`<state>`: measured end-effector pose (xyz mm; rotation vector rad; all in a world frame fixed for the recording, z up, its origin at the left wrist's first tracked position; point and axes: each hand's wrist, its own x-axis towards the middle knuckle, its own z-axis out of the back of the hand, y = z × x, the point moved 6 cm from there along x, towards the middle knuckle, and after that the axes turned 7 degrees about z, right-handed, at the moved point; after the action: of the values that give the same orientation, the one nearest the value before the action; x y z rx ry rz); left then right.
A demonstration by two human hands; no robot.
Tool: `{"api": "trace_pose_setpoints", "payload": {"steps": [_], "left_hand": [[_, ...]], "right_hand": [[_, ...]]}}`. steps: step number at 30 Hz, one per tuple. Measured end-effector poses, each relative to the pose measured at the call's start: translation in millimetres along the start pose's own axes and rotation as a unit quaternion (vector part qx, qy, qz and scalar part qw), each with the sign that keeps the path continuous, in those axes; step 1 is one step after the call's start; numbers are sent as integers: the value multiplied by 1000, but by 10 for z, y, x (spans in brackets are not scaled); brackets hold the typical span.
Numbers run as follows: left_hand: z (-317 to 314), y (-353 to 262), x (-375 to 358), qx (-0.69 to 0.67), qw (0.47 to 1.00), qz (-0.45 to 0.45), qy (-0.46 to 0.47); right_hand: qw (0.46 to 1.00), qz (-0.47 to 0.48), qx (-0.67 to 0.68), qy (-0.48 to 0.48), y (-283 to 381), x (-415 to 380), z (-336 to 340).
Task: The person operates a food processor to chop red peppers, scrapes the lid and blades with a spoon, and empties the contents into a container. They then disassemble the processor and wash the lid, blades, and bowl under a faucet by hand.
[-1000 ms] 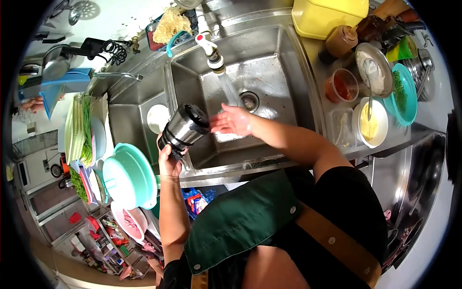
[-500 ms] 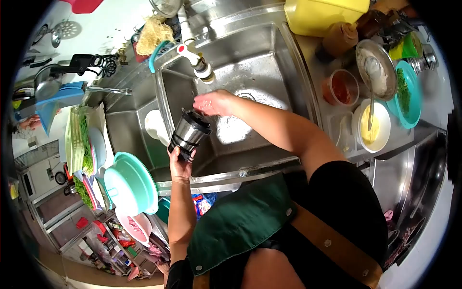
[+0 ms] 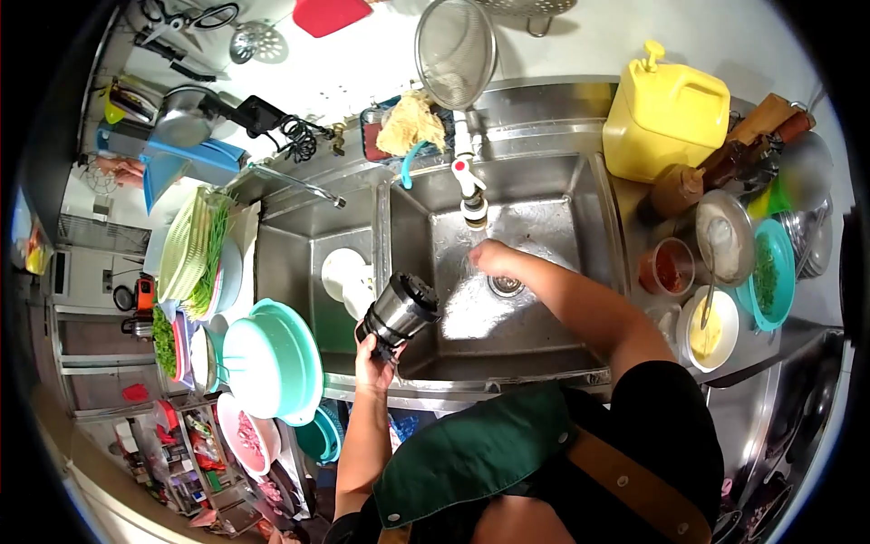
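Steel jar (image 3: 401,313) tilts toward two o'clock, gripped by left hand (image 3: 372,355); right hand (image 3: 490,257), fingers together, lies beyond its mouth.

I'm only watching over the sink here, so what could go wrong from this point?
The left hand grips the steel jar by its bottom end, tilted over the sink edge; wet, it might slip and drop. The right hand is under the tap, so splashes could reach the open bowls alongside.
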<state>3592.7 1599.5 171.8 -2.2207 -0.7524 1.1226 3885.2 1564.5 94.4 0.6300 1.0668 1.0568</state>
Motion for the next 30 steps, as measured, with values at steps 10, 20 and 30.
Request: {"api": "trace_pose_setpoints", "payload": {"steps": [10, 20, 30], "left_hand": [[592, -301, -272, -62, 997, -24, 25], [826, -289, -355, -83, 996, -31, 19], [932, -88, -354, -20, 999, 38, 12]], "right_hand": [[846, 244, -408, -240, 2568, 253, 1562], [498, 631, -285, -522, 3603, -700, 1416], [929, 69, 320, -170, -951, 225, -136]]}}
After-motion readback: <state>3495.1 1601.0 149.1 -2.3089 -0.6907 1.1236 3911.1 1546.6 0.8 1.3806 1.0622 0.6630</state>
